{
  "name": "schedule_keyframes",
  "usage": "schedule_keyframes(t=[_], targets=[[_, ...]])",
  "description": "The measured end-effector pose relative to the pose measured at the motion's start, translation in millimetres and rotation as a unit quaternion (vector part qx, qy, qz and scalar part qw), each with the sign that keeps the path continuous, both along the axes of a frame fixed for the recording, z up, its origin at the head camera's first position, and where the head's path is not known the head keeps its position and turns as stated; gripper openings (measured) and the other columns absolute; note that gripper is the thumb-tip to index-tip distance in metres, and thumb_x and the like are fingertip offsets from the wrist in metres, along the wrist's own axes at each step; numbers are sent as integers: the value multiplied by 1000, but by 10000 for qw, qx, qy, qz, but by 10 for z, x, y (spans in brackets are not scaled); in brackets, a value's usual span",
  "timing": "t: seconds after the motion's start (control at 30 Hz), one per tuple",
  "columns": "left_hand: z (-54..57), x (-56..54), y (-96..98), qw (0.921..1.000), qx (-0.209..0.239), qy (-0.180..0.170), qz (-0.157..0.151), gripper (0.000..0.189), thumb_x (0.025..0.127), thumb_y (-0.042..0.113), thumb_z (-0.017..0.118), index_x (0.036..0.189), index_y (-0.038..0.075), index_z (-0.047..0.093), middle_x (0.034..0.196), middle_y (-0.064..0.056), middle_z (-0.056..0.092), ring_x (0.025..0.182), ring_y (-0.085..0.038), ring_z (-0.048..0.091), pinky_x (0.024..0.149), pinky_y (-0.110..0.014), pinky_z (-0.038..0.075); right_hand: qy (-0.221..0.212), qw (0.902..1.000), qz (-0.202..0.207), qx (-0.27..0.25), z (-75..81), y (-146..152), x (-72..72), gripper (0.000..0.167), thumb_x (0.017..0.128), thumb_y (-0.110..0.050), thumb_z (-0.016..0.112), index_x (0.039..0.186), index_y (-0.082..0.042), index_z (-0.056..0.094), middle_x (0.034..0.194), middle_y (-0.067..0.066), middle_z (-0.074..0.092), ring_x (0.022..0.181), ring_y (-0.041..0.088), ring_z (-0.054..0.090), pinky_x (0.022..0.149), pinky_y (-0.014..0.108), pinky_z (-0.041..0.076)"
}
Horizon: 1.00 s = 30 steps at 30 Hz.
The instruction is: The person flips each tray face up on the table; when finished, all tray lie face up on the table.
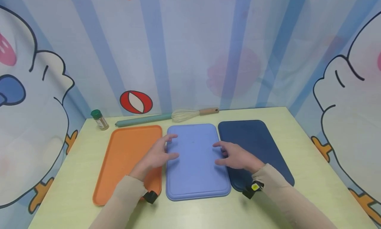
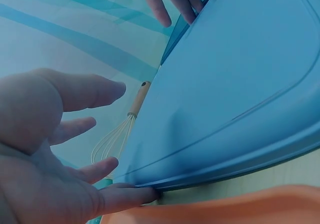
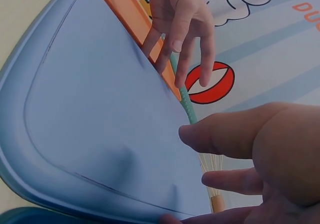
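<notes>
Left hand (image 1: 156,154): I see its fingers apart.
Right hand (image 1: 237,156): fingers likewise apart.
Light-blue tray (image 1: 194,166): between both sets of fingers.

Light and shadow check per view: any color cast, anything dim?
Head: brightest, soft shadows on the table; left wrist: teal cast, middle tray bluer than in the head view, faint shadow on it; right wrist: dimmer than head, blurry dark shadows on that tray.
</notes>
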<state>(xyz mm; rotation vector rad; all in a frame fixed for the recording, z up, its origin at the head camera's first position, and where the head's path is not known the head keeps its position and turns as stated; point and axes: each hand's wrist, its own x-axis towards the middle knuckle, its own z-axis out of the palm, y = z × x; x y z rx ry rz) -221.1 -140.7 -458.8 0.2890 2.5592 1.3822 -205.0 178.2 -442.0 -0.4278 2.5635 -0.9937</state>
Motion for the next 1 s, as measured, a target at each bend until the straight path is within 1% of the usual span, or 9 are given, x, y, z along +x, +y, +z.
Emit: schedule_keyframes(t=[0.27,0.5,0.57,0.73,0.9,1.0], targets=[[-9,25,12,9999,74,120,87,71,93,9,79,156,19,49,157,-19,47,145,-46,44,113,-62,44,114,9999,13,-1,-17,-14,-2,60,93,-18,79,148,-8,56,151,23,54,133,41,58,104,55,53],[-19,6,4,9994,211,33,273,70,94,4,77,156,15,49,157,-20,46,142,-51,47,108,-62,48,131,9999,28,-26,-20,-6,3,60,93,-18,80,148,-8,56,152,22,54,133,41,58,104,55,53],[-10,-3,-2,9991,267,15,337,69,94,2,76,156,13,49,158,-21,46,141,-51,48,108,-62,49,94,9999,19,-53,-23,-4,7,63,93,-18,80,149,-8,55,153,22,53,134,42,57,105,56,52],[21,-15,-32,9983,335,21,466,66,95,1,75,155,12,50,159,-21,46,143,-50,47,108,-60,48,-37,9998,-46,-163,-38,-9,12,75,92,-17,81,157,-8,45,157,25,48,139,44,53,108,57,50],[35,-27,-74,9982,381,51,452,65,95,3,76,154,11,50,159,-21,46,144,-49,47,109,-59,48,-162,9994,-145,-270,-50,-20,14,81,90,-16,83,160,-11,42,160,23,45,143,43,49,110,57,48],[48,-40,-99,9981,420,-13,451,66,95,3,76,155,10,49,160,-22,45,144,-49,47,109,-58,48,-121,9996,-98,-255,-46,-20,12,82,89,-16,84,160,-10,42,159,24,46,142,43,49,109,57,49]])
